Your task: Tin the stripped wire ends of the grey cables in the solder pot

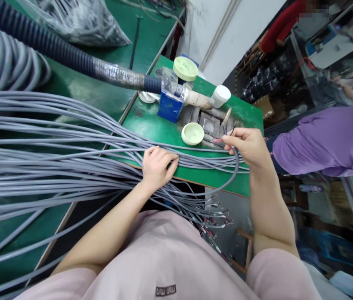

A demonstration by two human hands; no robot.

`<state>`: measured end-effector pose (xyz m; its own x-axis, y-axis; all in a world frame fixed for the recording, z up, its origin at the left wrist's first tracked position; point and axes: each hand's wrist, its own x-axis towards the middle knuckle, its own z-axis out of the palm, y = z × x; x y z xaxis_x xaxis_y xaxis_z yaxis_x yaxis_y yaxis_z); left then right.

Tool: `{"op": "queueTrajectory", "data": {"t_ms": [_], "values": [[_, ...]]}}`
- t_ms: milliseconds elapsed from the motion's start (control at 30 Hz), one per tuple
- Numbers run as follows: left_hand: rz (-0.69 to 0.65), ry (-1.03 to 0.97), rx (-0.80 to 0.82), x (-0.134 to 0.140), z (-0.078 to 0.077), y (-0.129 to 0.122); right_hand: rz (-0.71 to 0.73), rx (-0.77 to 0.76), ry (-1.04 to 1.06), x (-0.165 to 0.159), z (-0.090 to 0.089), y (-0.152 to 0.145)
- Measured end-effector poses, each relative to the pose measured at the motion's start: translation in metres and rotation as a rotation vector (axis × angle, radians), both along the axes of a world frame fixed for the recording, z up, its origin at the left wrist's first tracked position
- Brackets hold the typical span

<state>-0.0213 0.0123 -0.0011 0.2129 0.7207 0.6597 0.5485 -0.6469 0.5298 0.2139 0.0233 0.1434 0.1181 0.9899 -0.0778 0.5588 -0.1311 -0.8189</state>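
Note:
My right hand [245, 143] pinches the end of a grey cable [235, 171], whose thin coloured wires fan out from the fingertips to the left. The cable curves down and back to the left below this hand. My left hand [159, 166] rests on a bundle of grey cables [101, 166] at the table's front edge, its fingers curled over them. Just beyond the right fingertips is a square metal pot [210, 125] with a silvery surface, like a solder pot. A pale green round dish [192, 133] stands to its left.
A ribbed black hose [70, 58] ends in a nozzle beside a blue block [170, 106]. Behind are a white lidded jar [222, 96] and a pale green lid [185, 68]. Stripped cable ends [214, 216] hang below the green table [151, 129]. A person in purple [326, 141] is at right.

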Motion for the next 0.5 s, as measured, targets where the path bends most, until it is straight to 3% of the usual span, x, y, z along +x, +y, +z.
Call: {"op": "queueTrajectory", "data": {"t_ms": [500], "values": [[0.006,0.048,-0.018,0.001,-0.001,-0.001,0.04,-0.058,0.163,-0.018,-0.013,-0.047]]}}
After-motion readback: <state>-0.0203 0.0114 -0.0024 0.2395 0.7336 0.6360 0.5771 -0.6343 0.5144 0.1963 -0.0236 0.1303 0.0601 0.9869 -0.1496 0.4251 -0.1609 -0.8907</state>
